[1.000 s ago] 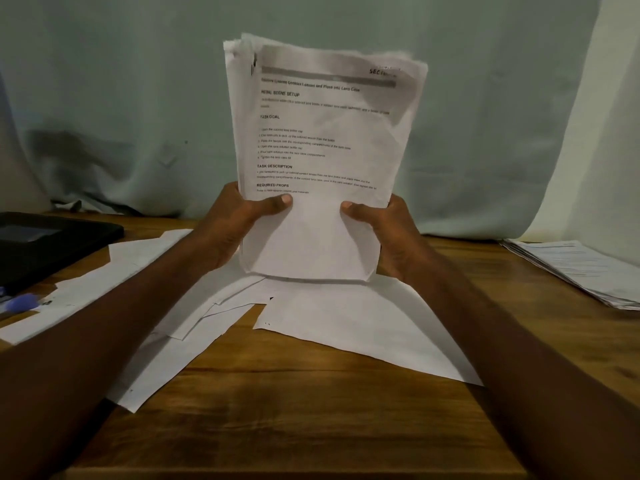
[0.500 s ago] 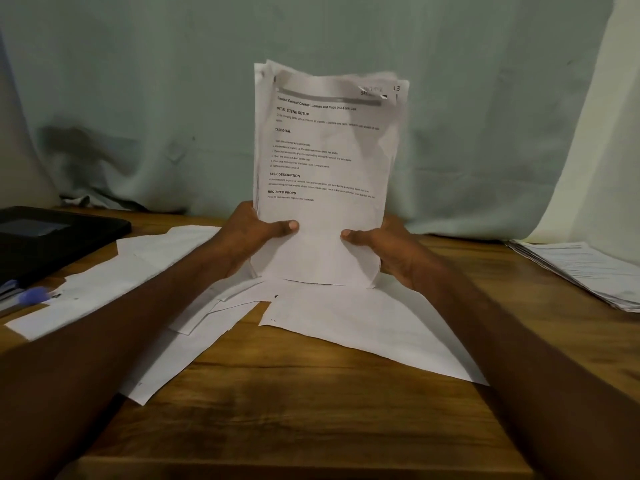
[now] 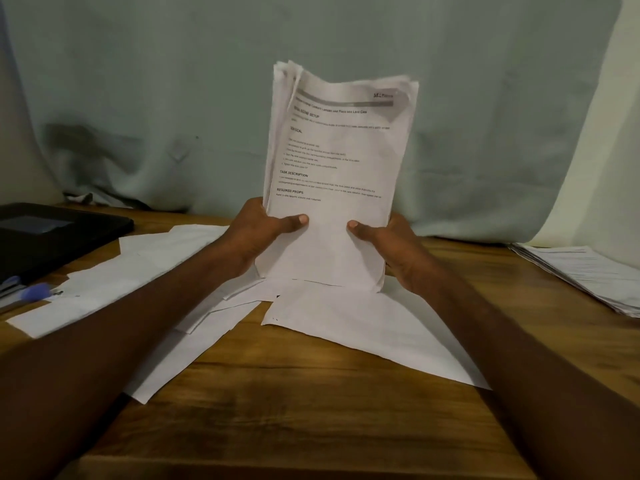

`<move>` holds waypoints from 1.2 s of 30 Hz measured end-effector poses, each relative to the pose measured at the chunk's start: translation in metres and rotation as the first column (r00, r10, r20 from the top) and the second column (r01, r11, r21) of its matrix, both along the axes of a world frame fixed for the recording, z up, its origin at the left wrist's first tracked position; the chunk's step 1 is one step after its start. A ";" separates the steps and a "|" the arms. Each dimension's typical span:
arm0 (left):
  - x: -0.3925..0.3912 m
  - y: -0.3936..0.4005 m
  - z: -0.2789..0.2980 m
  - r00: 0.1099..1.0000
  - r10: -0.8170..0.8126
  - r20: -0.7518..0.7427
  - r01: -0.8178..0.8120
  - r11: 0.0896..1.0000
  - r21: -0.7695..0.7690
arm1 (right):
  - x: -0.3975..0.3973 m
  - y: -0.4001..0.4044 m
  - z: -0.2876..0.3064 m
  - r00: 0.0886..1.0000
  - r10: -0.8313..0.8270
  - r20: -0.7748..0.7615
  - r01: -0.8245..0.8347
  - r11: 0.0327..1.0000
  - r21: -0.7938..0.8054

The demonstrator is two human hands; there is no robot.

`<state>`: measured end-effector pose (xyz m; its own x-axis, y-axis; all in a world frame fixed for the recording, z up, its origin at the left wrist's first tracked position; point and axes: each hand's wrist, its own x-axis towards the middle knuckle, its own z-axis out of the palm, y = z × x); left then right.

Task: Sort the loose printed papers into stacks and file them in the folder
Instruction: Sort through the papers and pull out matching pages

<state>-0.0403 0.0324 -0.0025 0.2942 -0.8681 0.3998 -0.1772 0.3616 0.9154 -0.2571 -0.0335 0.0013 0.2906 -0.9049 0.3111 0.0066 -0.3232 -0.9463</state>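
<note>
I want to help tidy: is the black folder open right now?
No, the black folder lies flat and closed at the table's left, while both hands hold the paper stack.

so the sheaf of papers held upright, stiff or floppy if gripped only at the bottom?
Probably floppy: the sheaf already leans and fans at its top edges. Likely to slip apart, since both hands, left hand and right hand, pinch loose unbound sheets.

Table (image 3: 311, 410): wood, visible grain, low satin sheen. Printed stack (image 3: 332, 188): thin matt white paper, edges slightly creased. Loose sheets (image 3: 363, 330): same matt paper. Backdrop (image 3: 173, 81): pale cloth, wrinkled, matt. Folder (image 3: 52, 233): black, smooth, faintly glossy.
</note>
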 end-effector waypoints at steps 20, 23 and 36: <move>0.089 -0.012 -0.007 0.741 0.287 -0.607 -0.211 0.958 0.195 | -0.005 0.028 0.016 0.006 0.098 -0.995 -0.437 0.895 0.086; 0.090 -0.017 -0.008 0.760 0.268 -0.592 -0.214 0.963 0.162 | -0.005 0.027 0.017 -0.011 0.093 -0.996 -0.396 0.914 0.090; 0.089 -0.023 -0.010 0.794 0.184 -0.580 -0.145 0.983 0.113 | -0.024 0.002 0.013 0.193 0.044 -0.980 -0.035 0.999 0.038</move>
<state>0.0485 0.0095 -0.0120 0.5960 -0.8012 0.0536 0.3476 0.3176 0.8822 -0.2811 -0.0318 0.0138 0.3931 -0.8824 -0.2586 -0.9152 -0.3485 -0.2023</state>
